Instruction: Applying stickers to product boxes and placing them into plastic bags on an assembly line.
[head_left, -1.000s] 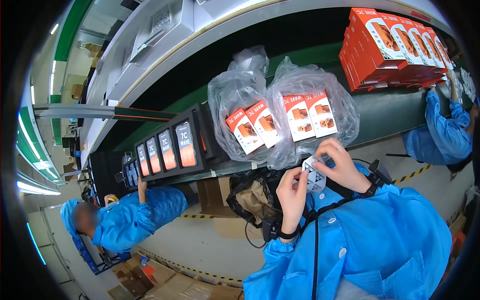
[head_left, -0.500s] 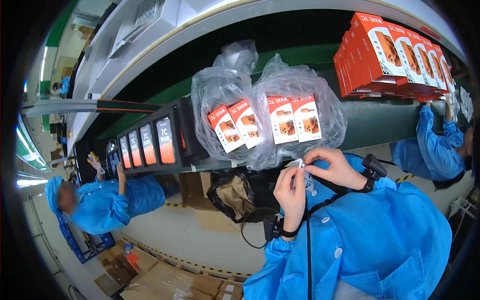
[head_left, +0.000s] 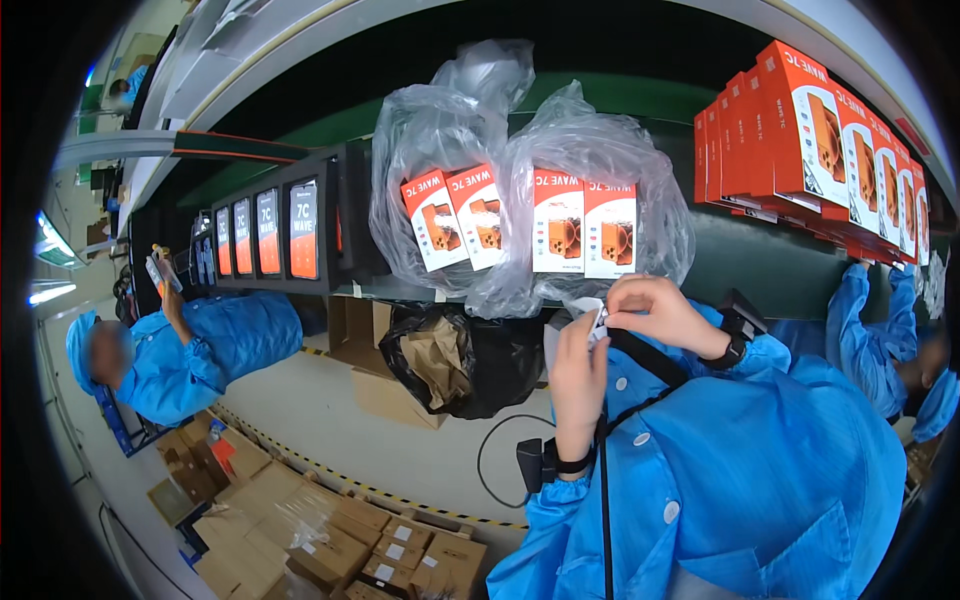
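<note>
In the head view, the small white slip (head_left: 597, 318) you hold sits between your two hands, just near of the clear bags of orange-and-white boxes (head_left: 585, 225). It looks light, thin and floppy, easily creased, so I'd keep to its edges. Your left hand (head_left: 578, 352) pinches its left edge with closed fingertips; your right hand (head_left: 655, 312) curls over and grips the right edge.

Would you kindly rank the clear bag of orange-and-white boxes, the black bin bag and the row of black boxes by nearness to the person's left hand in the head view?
From the left hand, which pinches a small white item together with the right hand:
1. Clear bag of boxes, just above it.
2. Black bin bag, to its left; close to call with the first.
3. Row of black boxes, far left.
</note>
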